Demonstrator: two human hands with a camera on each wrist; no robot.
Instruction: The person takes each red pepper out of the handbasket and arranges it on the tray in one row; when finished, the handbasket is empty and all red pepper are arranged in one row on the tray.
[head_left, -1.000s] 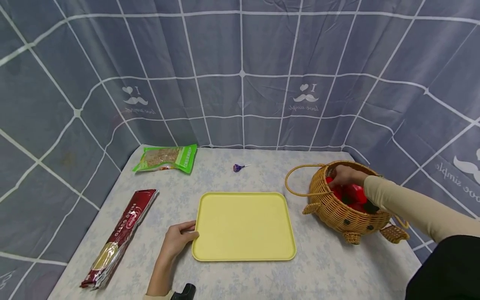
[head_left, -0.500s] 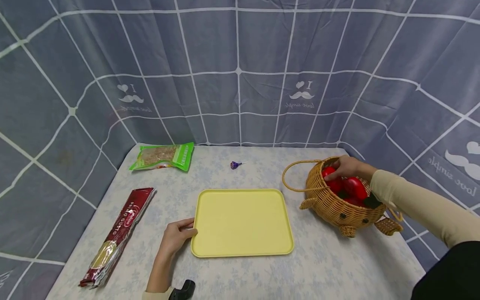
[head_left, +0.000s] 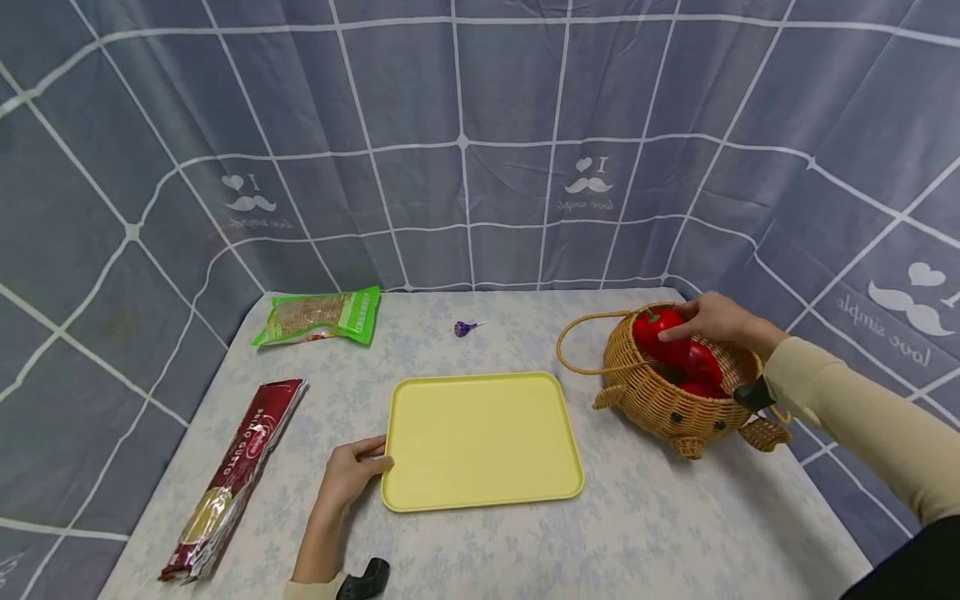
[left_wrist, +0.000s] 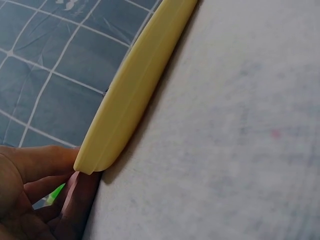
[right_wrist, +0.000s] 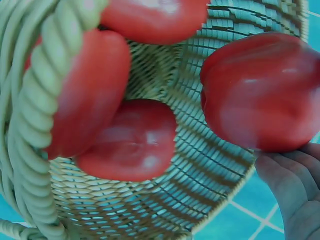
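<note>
Backdrop: grey-blue fabric curtain (head_left: pixel 465 125) with a white grid pattern, wrapping three sides of the surface (head_left: pixel 487 542). Printed on it are white moustache-and-heart logos with small script, one left of centre, one right of centre, one on the right-hand panel. Fabric is slightly wrinkled. The surface has a pale cloth with a faint blue floral print. Lighting is even and diffuse, shadows soft.

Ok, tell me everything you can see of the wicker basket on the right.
The wicker basket is woven of tan cane and shaped like a small animal, with dark eyes and stubby feet. It stands on the table, right of the yellow tray and apart from it. A loop handle droops toward the tray. Red peppers lie inside; the right hand grips one at the rim.
</note>
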